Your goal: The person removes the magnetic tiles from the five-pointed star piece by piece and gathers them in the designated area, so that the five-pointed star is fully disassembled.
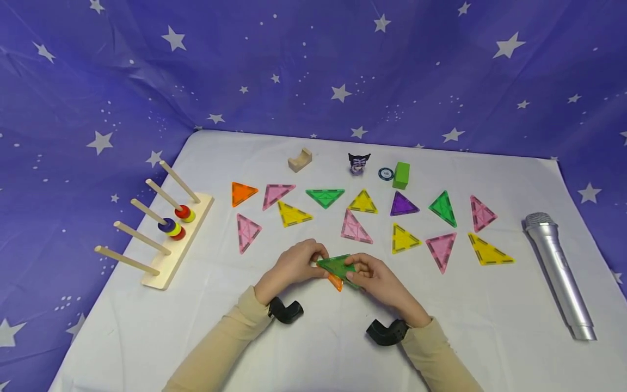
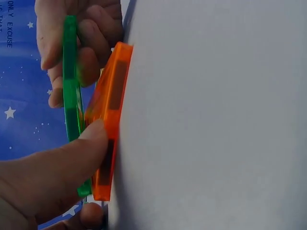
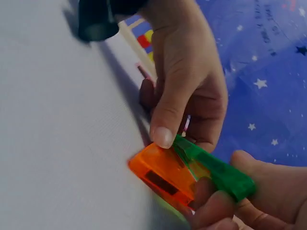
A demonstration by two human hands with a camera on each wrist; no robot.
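Observation:
My left hand [image 1: 293, 264] pinches an orange translucent triangle tile [image 2: 117, 86], its thumb on the tile's edge. A green translucent triangle tile [image 1: 335, 265] lies at an angle against the orange one, and the two meet near the left fingertips. With thumb and curled fingers, my right hand [image 1: 384, 282] grips the green tile at its right end. In the right wrist view, the green tile [image 3: 216, 170] and the orange tile [image 3: 165, 170] spread apart in a wedge. Both tiles are held close over the white table.
Pink, yellow, green, purple and orange triangle tiles [image 1: 363, 202] lie spread beyond the hands. A wooden peg stand [image 1: 183, 245] with rings is at left, a silver microphone [image 1: 560, 277] at right. Behind are a wooden block [image 1: 300, 161], a small figure [image 1: 358, 164], a chip [image 1: 386, 174] and a green block [image 1: 401, 175].

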